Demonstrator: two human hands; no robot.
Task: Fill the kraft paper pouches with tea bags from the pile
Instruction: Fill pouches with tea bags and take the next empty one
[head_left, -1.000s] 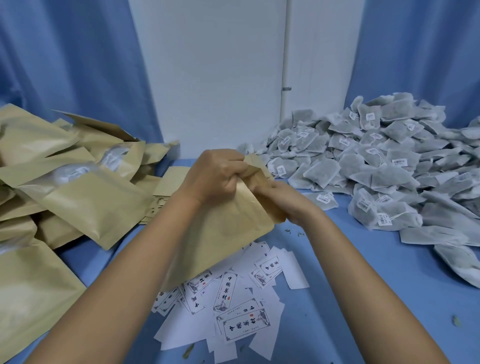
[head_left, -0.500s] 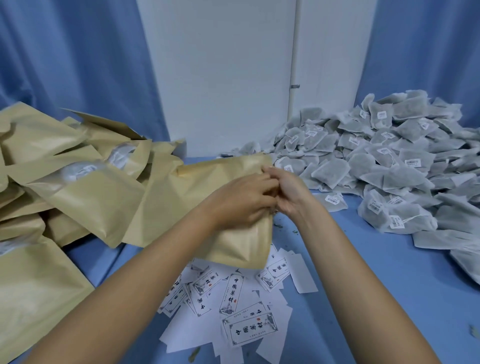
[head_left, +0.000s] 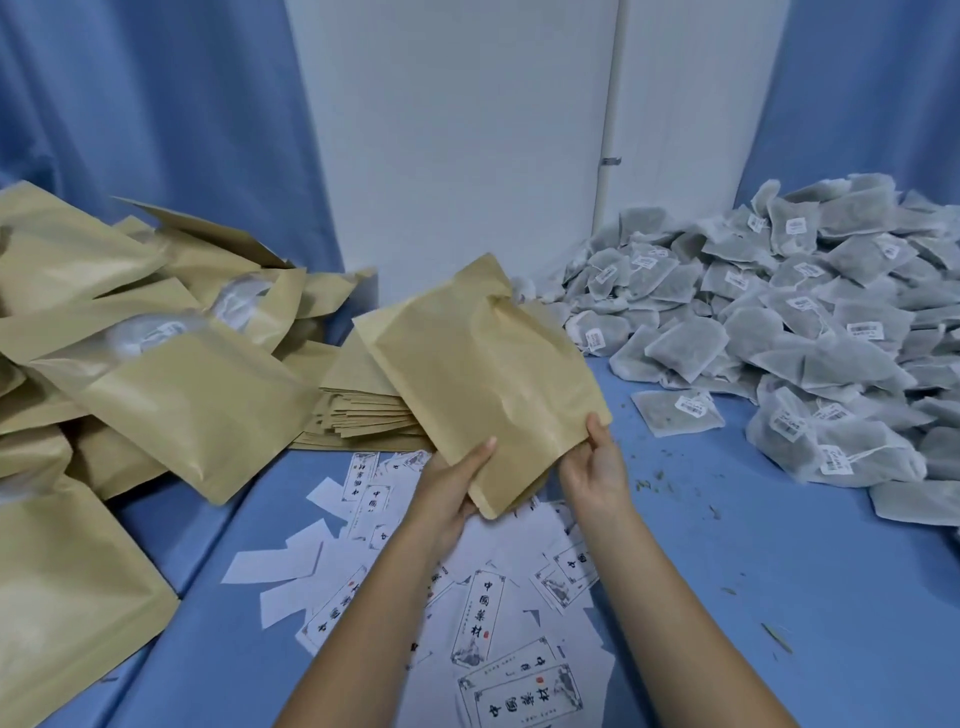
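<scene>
Looking down from the head camera: left hand (head_left: 451, 491) and right hand (head_left: 593, 478) each grip the near end of one kraft paper pouch (head_left: 483, 374), thumbs pressed on its upper face, holding it over the middle of the blue table (head_left: 779, 571) (the pouch's far end is creased). Tea bag pile (head_left: 779, 322) fills the far right corner. Heaped pouches (head_left: 171, 395) crowd the left edge, with a flat stack of pouches (head_left: 358, 402) just beside them. Printed labels (head_left: 483, 613) lie scattered near the front edge.
</scene>
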